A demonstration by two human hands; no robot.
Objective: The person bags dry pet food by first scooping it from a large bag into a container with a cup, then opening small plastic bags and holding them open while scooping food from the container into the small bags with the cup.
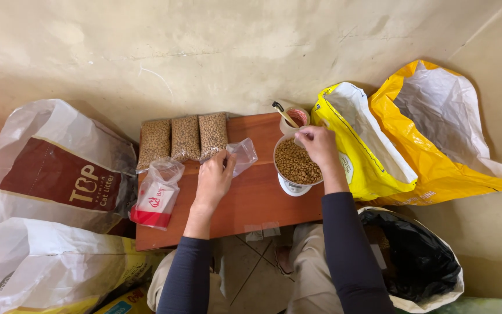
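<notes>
at frame centre the left hand (215, 174) pinches a small clear plastic bag (241, 154) on the reddish wooden worktop (251, 203), while the right hand (316, 144) – fingers curled at the rim – dips into the round bowl of brown kibble (296, 164), likely mid-scoop – next, hold the bag's mouth open.

This looks like a corner of a home used for repacking pet food: a low wooden desk (251, 203) against a stained plaster wall (204, 46), big opened feed sacks (437, 134) on the tiled floor (251, 279), and three small filled kibble packets (184, 138) lined up.
</notes>
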